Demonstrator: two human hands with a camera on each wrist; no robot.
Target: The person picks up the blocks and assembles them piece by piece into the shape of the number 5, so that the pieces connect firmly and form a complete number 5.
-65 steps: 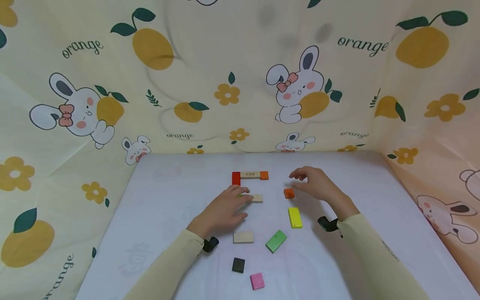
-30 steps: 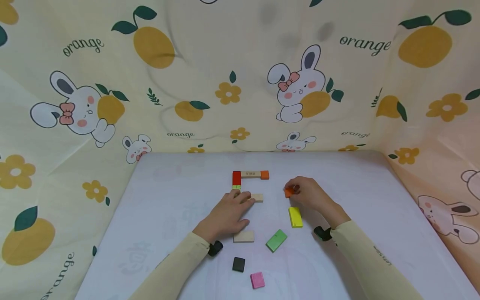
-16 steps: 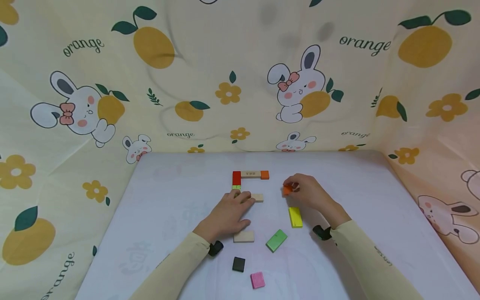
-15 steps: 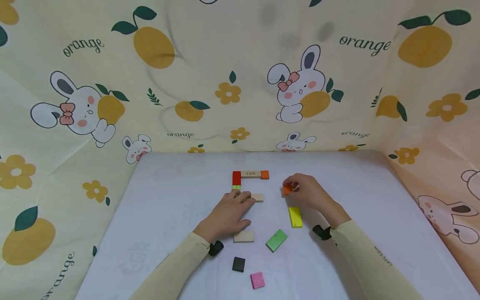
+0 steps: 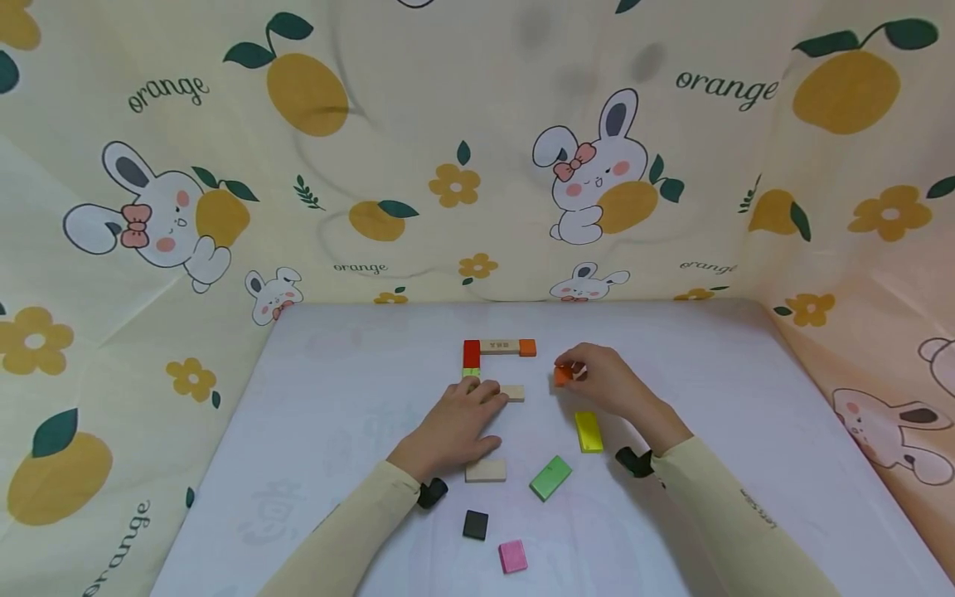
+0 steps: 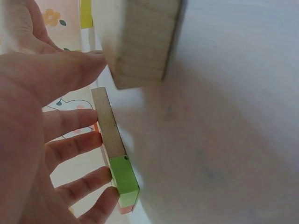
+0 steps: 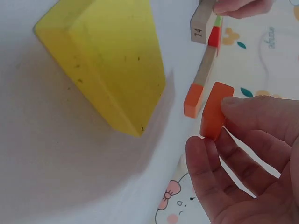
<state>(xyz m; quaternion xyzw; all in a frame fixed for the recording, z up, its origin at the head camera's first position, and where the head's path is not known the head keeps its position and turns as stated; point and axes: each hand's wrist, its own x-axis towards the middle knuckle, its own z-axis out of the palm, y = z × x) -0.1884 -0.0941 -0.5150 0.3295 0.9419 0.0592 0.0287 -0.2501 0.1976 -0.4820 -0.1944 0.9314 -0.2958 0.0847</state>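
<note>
Between thumb and fingertips, my right hand [image 5: 608, 381] pinches a small orange block [image 7: 215, 109], right of the joined blocks. My left hand [image 5: 453, 423] lies over the near row, its fairly straight fingers touching a light green block [image 6: 124, 177] and a plain wooden block [image 6: 110, 123]; in the head view it partly covers both. Behind the light green block stands a red block [image 5: 472, 354]. From the red block's far end, a printed wooden block [image 5: 499, 347] runs right to a second orange block [image 5: 527, 348].
On the white table [image 5: 336, 373] lie a yellow block [image 5: 588, 432], a green block [image 5: 550, 478], a pale wooden block [image 5: 485, 472] near my left thumb, a black block [image 5: 475, 525] and a pink block [image 5: 512, 556]. Patterned cloth [image 5: 418, 149] hangs behind and at the sides.
My right hand came down, took hold of the orange block and shifted it a little left. After a slight early shift, my left hand has stayed on the near row.
</note>
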